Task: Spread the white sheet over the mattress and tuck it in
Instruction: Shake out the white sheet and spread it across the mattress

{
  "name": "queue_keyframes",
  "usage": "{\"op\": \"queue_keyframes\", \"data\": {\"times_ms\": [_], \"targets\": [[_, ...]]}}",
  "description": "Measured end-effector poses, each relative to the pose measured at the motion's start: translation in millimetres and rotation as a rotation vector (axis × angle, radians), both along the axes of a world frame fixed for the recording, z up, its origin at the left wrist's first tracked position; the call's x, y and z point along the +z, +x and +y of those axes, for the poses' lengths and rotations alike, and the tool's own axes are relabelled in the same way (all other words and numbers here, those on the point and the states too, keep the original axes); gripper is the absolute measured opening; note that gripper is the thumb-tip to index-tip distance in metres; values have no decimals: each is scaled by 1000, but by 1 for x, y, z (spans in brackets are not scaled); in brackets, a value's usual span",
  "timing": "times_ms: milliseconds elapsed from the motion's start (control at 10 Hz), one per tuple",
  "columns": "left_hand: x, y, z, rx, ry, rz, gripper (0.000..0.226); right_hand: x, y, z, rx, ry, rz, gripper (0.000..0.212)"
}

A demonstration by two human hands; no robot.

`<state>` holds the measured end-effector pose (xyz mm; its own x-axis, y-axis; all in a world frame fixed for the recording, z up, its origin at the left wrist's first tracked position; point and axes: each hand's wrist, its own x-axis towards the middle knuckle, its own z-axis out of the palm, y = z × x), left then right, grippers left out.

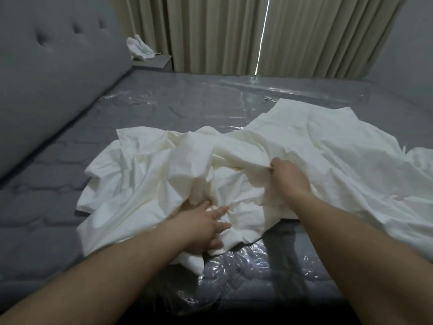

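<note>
The white sheet point(304, 141) lies crumpled in a heap across the middle and right of the grey mattress point(46, 195), which is wrapped in clear plastic. My left hand point(203, 225) rests on the near folds of the sheet with its fingers spread and fairly straight, the fingertips partly buried in the cloth. My right hand point(289, 177) reaches further in and grips a fold of the sheet, fingers curled round the fabric. Most of the mattress top is bare.
A grey tufted headboard point(54, 66) stands along the left. Beige curtains point(234, 31) hang behind the far edge of the bed. A small bedside shelf point(154, 61) at the far left carries a crumpled white cloth point(140, 48). A grey wall is at the right.
</note>
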<state>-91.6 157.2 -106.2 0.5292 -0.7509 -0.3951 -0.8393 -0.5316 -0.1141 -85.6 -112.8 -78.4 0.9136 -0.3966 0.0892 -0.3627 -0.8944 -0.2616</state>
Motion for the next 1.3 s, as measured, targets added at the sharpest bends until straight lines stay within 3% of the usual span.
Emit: {"op": "queue_keyframes", "data": {"times_ms": [100, 200, 300, 400, 500, 600, 700, 800, 900, 1000, 1100, 1200, 1300], "targets": [[-16, 40, -2, 73, -76, 58, 63, 36, 18, -17, -189, 103, -213, 21], [-30, 87, -4, 335, -256, 245, 65, 90, 25, -50, -358, 218, -402, 31], [-46, 149, 5, 753, -461, 384, 78, 135, 15, -97, -519, 229, -583, 31], [-49, 192, 10, 966, -735, 120, 82, 142, -15, -139, -686, 221, -681, 36], [-18, 180, 20, 811, -600, -24, 66, 117, -38, -158, -708, 233, -419, 33], [-8, 164, 33, 587, -319, -113, 70, 98, -33, -119, -602, 81, -174, 52], [25, 104, 28, 371, -102, 30, 53, 75, -7, -43, -269, -54, -276, 51], [42, 34, 29, 209, -147, 105, 43, 60, 24, 51, 216, -105, -291, 52], [50, 5, 56, 212, -207, 61, 47, 32, 49, 130, 515, -217, -104, 80], [53, 11, 99, 441, -315, 76, 44, 7, 71, 175, 538, -323, 11, 105], [50, 34, 148, 775, -458, 157, 44, -9, 94, 187, 454, -352, -18, 86], [37, 49, 189, 973, -611, 252, 51, -15, 110, 199, 445, -370, -131, 25], [20, 56, 202, 1092, -838, 582, 51, -2, 115, 206, 402, -238, -225, 18]]}}
